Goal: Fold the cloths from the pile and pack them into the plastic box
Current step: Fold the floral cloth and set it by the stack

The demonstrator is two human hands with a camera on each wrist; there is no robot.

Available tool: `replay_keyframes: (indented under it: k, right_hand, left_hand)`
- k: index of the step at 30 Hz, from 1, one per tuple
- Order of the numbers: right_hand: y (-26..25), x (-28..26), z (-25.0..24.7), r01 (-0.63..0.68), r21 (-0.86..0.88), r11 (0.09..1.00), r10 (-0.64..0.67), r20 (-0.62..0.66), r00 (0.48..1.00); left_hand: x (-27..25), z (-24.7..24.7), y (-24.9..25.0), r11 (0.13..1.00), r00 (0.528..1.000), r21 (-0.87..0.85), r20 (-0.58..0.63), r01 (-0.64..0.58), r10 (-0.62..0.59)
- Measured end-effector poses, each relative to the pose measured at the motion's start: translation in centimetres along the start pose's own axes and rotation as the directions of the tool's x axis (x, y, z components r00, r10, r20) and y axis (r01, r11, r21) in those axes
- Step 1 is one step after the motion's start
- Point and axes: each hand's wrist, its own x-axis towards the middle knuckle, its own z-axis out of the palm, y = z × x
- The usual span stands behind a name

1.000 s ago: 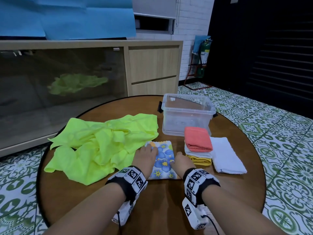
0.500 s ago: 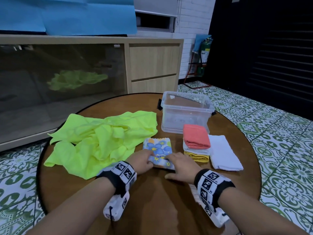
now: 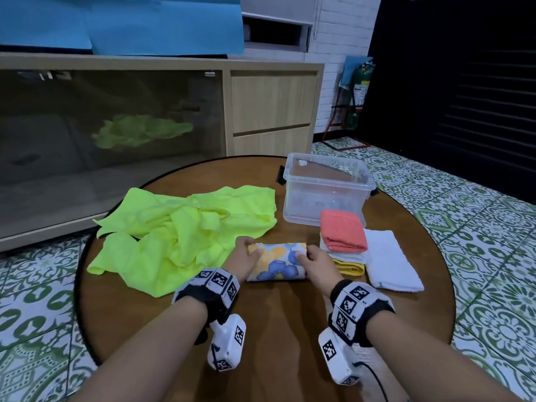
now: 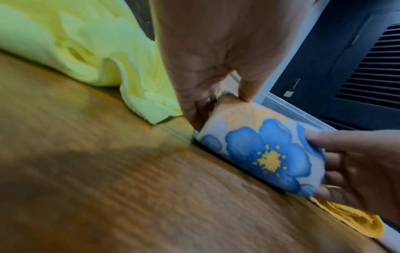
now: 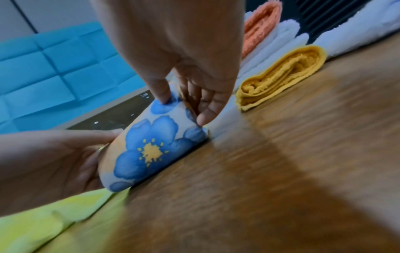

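A folded cloth with blue flowers [image 3: 277,264] [image 4: 266,154] [image 5: 151,149] lies on the round wooden table [image 3: 290,329]. My left hand [image 3: 246,256] [image 4: 216,95] pinches its left end and my right hand [image 3: 314,261] [image 5: 190,102] pinches its right end, thumbs on top. A crumpled neon yellow pile [image 3: 179,233] lies to the left. The clear plastic box [image 3: 326,190] stands open behind. A stack of folded cloths, coral [image 3: 342,235] on top, white and yellow [image 3: 349,268] below, sits between the box and my right hand.
A folded white towel [image 3: 390,261] lies right of the stack. A wooden cabinet with a dark glass front [image 3: 116,134] stands behind the table. Green patterned tiles [image 3: 478,227] cover the floor around it.
The flowered cloth has been folded over once more into a narrower bundle. Both hands moved from its near edge to its two ends.
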Motion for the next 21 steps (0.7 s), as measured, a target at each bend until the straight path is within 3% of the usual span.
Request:
replay_keyframes:
  k: [3,5,10,13,18,21]
  right_hand:
    - [0.1,0.9,0.3,-0.088,-0.025,0.996,0.088,-0.003,0.996]
    - [0.1,1.6,0.5,-0.132,-0.048,0.990,0.132,0.001,0.991]
    - [-0.5,3.0,0.7,-0.198,-0.214,0.957,0.205,0.012,0.979]
    - [-1.0,3.4,0.6,-0.194,-0.370,0.909,0.218,0.024,0.976]
    - [-1.5,4.5,1.1,-0.182,-0.528,0.829,0.254,0.067,0.965]
    - [-1.6,5.4,1.4,-0.257,-0.554,0.792,0.332,0.037,0.943]
  left_hand:
    - [0.5,0.7,-0.2,0.985,1.000,-0.172,0.000,0.031,-0.031]
    - [0.8,0.8,-0.1,0.986,1.000,-0.165,0.000,0.021,-0.021]
    - [1.6,1.1,0.5,0.983,0.998,0.185,-0.054,-0.006,0.016]
    - [1.9,1.4,1.0,0.959,0.996,0.278,-0.084,0.048,-0.026]
    - [3.1,1.8,1.4,0.888,0.997,0.454,-0.006,0.069,-0.074]
    - [3.8,2.2,1.4,0.807,0.992,0.585,0.028,0.085,-0.125]
